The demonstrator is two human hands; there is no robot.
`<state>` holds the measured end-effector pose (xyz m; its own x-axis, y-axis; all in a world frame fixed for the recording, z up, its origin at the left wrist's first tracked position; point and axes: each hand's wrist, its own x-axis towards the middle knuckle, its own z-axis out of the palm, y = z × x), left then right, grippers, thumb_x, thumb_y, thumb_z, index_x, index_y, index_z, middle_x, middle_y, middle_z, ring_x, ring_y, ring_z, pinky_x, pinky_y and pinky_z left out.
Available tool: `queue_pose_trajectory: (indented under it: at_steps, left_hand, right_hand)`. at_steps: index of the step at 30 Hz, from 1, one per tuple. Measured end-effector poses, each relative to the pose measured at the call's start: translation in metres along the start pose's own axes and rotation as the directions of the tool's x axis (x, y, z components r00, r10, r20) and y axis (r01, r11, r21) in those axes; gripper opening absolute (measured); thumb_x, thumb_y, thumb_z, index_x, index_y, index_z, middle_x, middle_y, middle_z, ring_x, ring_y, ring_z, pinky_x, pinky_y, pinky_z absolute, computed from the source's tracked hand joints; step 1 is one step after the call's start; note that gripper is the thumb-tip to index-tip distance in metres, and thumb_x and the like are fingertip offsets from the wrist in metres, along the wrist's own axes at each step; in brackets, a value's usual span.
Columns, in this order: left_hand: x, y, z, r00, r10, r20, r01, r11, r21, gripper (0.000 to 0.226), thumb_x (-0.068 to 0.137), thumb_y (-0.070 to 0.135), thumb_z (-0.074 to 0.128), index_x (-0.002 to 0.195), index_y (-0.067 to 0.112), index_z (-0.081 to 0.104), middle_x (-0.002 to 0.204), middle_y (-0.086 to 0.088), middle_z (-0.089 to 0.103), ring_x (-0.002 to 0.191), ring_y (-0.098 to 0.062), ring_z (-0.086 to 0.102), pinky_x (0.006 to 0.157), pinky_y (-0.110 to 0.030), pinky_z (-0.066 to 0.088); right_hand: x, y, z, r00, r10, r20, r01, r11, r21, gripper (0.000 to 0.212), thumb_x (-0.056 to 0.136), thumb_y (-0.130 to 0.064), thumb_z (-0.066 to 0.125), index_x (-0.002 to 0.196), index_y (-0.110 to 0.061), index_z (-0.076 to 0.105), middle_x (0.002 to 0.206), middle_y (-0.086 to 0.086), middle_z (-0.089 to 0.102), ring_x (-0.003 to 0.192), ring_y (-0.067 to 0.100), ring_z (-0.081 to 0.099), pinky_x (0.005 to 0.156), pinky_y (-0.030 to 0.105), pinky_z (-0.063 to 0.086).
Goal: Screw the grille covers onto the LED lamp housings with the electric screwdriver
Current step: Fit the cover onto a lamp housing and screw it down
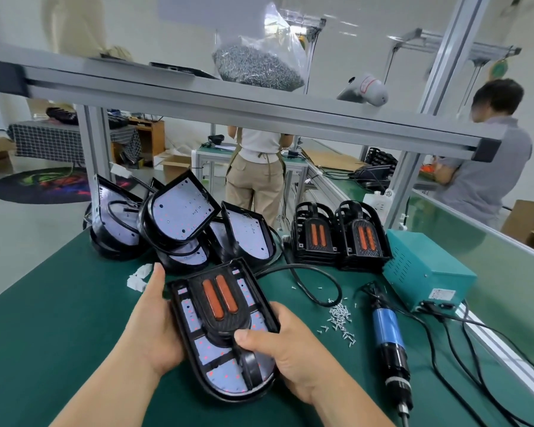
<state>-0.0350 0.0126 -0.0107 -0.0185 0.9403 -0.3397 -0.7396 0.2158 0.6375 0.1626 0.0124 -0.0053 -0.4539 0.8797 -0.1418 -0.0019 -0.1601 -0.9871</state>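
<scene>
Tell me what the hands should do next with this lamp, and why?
Probably the right hand should let go and pick one from the loose screws on the mat. The grille cover already sits on the lamp housing, which the left hand also grips, and the electric screwdriver lies untouched beside the screws.

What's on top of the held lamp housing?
A black grille cover with two orange strips; the white LED board shows through its gaps. The part under its centre is hidden.

White walls point(182, 26) enclose a grey floor point(28, 220), round rug point(40, 186), aluminium-framed benches point(59, 303).
</scene>
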Motion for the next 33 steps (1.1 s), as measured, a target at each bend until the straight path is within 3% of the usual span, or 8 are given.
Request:
queue_pose_trajectory:
  at_steps: [7,11,14,19,22,26,30,33]
  left_hand:
    - [0.0,-0.006,0.005,1.0,0.007,-0.005,-0.007,0.996,0.089,0.053,0.079,0.055,0.064,0.089,0.007,0.081,0.103,-0.023,0.075,0.084,-0.04,0.074,0.068,-0.052,0.061]
    - [-0.002,-0.008,0.011,0.995,0.023,-0.102,0.002,0.971,0.239,0.029,0.088,0.03,0.065,0.095,0.004,0.074,0.093,-0.023,0.076,0.068,-0.035,0.074,0.065,-0.043,0.059]
    - [-0.003,-0.01,0.014,0.989,0.021,-0.146,0.031,0.939,0.342,0.029,0.092,0.027,0.065,0.098,0.0,0.073,0.095,-0.026,0.075,0.067,-0.035,0.074,0.06,-0.043,0.06]
    - [-0.002,-0.014,0.017,0.99,0.044,-0.133,0.024,0.883,0.469,0.031,0.092,0.027,0.067,0.109,0.002,0.072,0.1,-0.021,0.076,0.084,-0.034,0.074,0.078,-0.046,0.059]
    - [-0.002,-0.019,0.019,0.994,0.057,-0.096,0.01,0.814,0.58,0.028,0.093,0.032,0.066,0.112,0.012,0.071,0.099,-0.012,0.078,0.086,-0.029,0.074,0.083,-0.044,0.059]
    - [-0.006,-0.02,0.017,0.999,0.039,-0.018,-0.018,0.768,0.641,0.02,0.093,0.016,0.065,0.112,0.012,0.069,0.101,-0.013,0.077,0.084,-0.026,0.076,0.075,-0.04,0.061]
    - [-0.011,-0.023,0.017,0.986,0.166,-0.01,-0.106,0.676,0.729,0.031,0.093,0.019,0.069,0.121,0.017,0.057,0.098,-0.006,0.077,0.079,-0.018,0.074,0.065,-0.033,0.057]
    - [-0.013,-0.025,0.019,0.985,0.175,0.009,-0.125,0.669,0.732,0.043,0.091,0.021,0.071,0.127,0.027,0.049,0.105,-0.001,0.074,0.087,-0.016,0.072,0.072,-0.034,0.056]
  right_hand:
    - [0.002,0.003,0.0,0.999,0.04,-0.01,-0.041,0.998,-0.052,0.059,0.06,-0.017,0.081,0.114,-0.011,0.058,0.098,0.005,0.077,0.086,0.02,0.074,0.074,0.032,0.059]
    - [-0.001,-0.002,-0.006,0.998,0.062,-0.007,-0.061,0.949,-0.31,0.057,0.06,-0.038,0.081,0.111,-0.022,0.061,0.103,-0.004,0.076,0.092,0.011,0.073,0.084,0.029,0.058]
    - [-0.006,-0.013,-0.012,0.992,0.129,0.005,-0.107,0.842,-0.529,0.044,0.062,-0.055,0.077,0.094,-0.029,0.065,0.084,-0.008,0.072,0.062,0.004,0.067,0.053,0.023,0.054]
    - [-0.014,-0.032,-0.03,0.998,0.012,-0.066,-0.062,0.534,-0.843,0.073,0.055,-0.088,0.059,0.068,-0.015,0.057,0.062,0.002,0.055,0.05,0.015,0.051,0.055,0.03,0.043]
    - [-0.027,-0.057,-0.055,0.976,-0.074,-0.205,-0.105,0.662,-0.742,0.094,0.051,-0.092,0.054,0.081,-0.003,0.061,0.059,0.004,0.063,0.046,0.012,0.062,0.056,0.025,0.045]
    - [-0.041,-0.079,-0.117,0.825,-0.267,-0.498,-0.157,0.737,-0.657,0.063,0.079,-0.069,0.061,0.079,-0.006,0.063,0.055,0.001,0.068,0.055,0.019,0.071,0.057,0.031,0.05]
    - [-0.05,-0.065,-0.161,0.736,-0.192,-0.65,-0.411,0.636,-0.653,0.053,0.089,-0.055,0.06,0.073,-0.004,0.058,0.056,0.013,0.069,0.057,0.027,0.071,0.075,0.044,0.059]
    - [-0.05,-0.042,-0.163,0.755,-0.091,-0.65,-0.523,0.515,-0.679,0.062,0.085,-0.067,0.057,0.066,-0.008,0.053,0.054,0.011,0.066,0.047,0.023,0.065,0.062,0.034,0.052]
